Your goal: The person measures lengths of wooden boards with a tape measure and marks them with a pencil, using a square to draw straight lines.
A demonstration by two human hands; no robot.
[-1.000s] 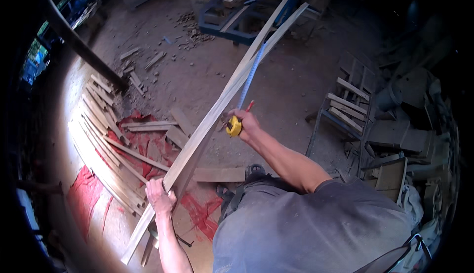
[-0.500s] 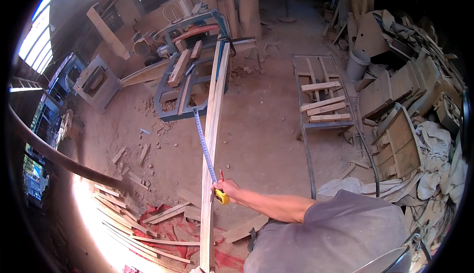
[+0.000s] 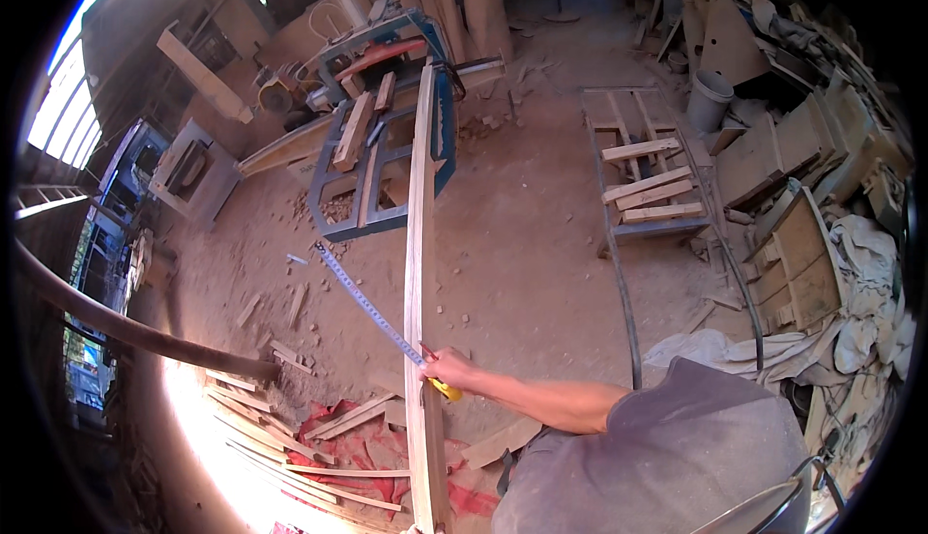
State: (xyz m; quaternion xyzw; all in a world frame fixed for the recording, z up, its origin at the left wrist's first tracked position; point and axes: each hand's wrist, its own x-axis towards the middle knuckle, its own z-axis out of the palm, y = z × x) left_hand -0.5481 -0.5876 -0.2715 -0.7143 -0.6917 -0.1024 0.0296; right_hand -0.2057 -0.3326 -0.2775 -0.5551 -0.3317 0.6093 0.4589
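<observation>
A long pale wooden beam [image 3: 418, 244] runs from the lower edge up to a blue-framed machine. My right hand [image 3: 449, 370] is closed at its near half, gripping a yellow tape measure [image 3: 446, 390] with a red pencil [image 3: 426, 349] sticking up between the fingers. The extended tape blade [image 3: 362, 299] slants across the beam, its free end hanging out to the left. Of my left hand [image 3: 413, 530], only fingertips show at the lower edge, curled against the beam's near end; the remainder is out of frame.
The blue-framed machine [image 3: 362, 228] carries several short wood blocks. A metal rack [image 3: 660, 228] with wood pieces stands right. Thin slats [image 3: 333, 473] lie over red cloth [image 3: 362, 439] at lower left. A curved pipe [image 3: 145, 334] crosses the left; boards [image 3: 800, 254] and sheeting pile up right.
The tape blade has swung left, away from its place along the beam. The beam's wider side face now shows near my right hand. The view has shifted slightly.
</observation>
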